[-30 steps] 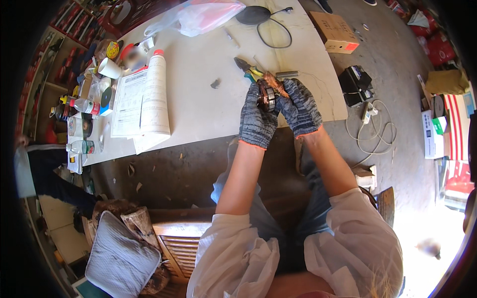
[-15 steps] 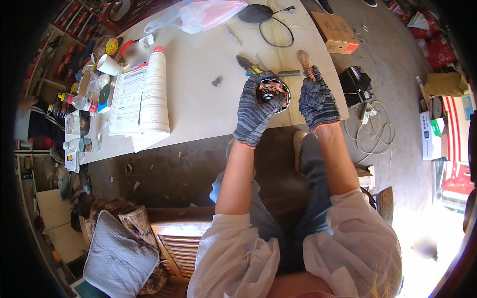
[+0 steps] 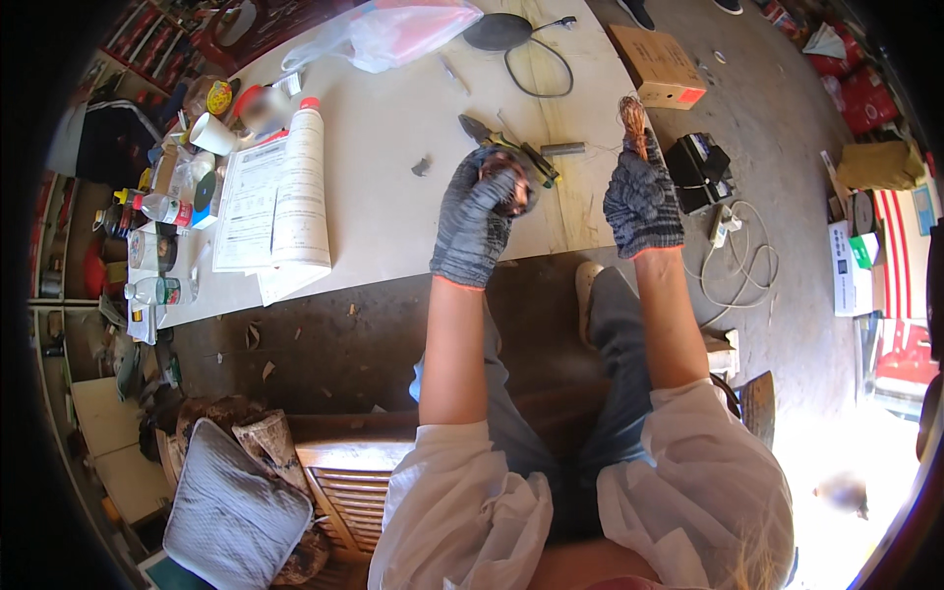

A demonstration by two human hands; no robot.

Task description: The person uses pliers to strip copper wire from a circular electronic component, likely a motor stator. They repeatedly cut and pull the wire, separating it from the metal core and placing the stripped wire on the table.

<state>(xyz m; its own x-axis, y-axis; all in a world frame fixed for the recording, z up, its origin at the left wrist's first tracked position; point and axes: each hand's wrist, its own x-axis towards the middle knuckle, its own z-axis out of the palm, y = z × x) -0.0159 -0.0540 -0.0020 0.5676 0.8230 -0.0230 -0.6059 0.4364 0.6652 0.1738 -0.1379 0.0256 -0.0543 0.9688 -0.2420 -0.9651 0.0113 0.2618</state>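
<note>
Both of my hands wear dark grey knitted gloves with orange cuffs. My left hand (image 3: 466,221) is closed around a round metal motor stator with copper windings (image 3: 509,181), held above the table's near side. Its palm and fingers cover part of the stator. My right hand (image 3: 642,205), by the table's right edge, grips a bundle of copper wire (image 3: 632,120) whose loose end sticks up beyond the fist. Just past the left hand lie pliers (image 3: 477,129), with yellow and black handles partly behind the stator. A short grey cylinder (image 3: 562,149) rests between the hands.
An open booklet (image 3: 256,202) and a red-capped can (image 3: 309,123) are on the table's left, near bottles and a white cup (image 3: 212,134). A plastic bag (image 3: 393,34) and a black disc with a cord (image 3: 497,31) lie farther back. A cardboard box (image 3: 657,67) stands right.
My left hand has moved left with the stator and turned it. My right hand has shifted slightly right with the copper wire, so the hands are farther apart. More of the pliers shows.
</note>
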